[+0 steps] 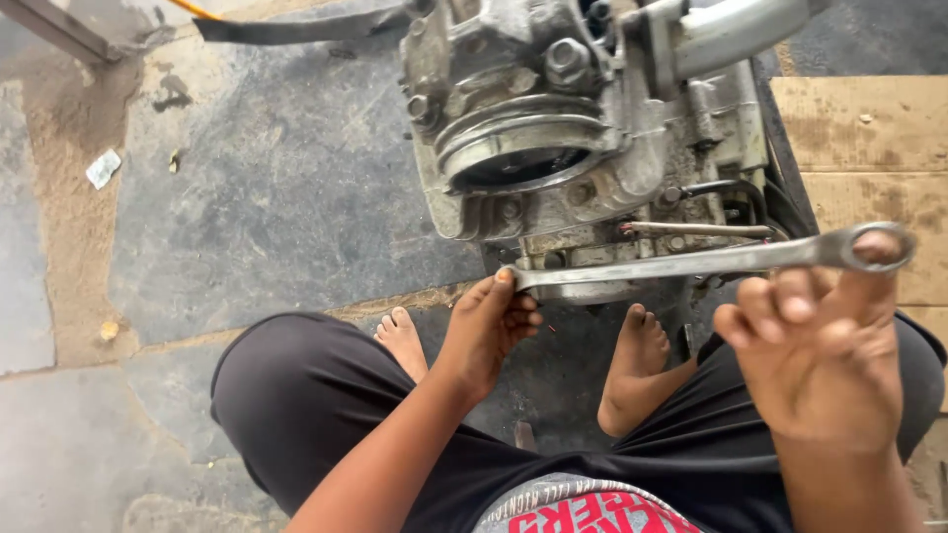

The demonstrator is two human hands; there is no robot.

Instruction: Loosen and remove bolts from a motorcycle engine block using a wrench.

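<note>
Wrench [691,262]: long steel combination type, dull grey, lying nearly level across the view just in front of the engine [583,128]. Judged rigid and fairly heavy for its width; no flex expected. The surface looks worn and possibly oily, so it may be slick under the fingers. Best grip is likely on the flat shank near the middle for carrying, or far out toward one end for leverage.

Ring end sits at the right, open end at the left, pointing at the base of the engine case.

My left hand [489,331] has its fingers curled, thumb and fingertips pinching the left tip of the wrench. My right hand [820,365] is loosely spread, palm toward me; one fingertip goes through or behind the ring end and props it up. The other fingers are bent and free, holding nothing.

The engine stands on the stone floor [276,197], the round cylinder opening facing me, bolts and a thin rod showing on its near side. My bare feet [637,365] rest on the floor below it; I am squatting. Cardboard [869,138] lies at the right.
</note>
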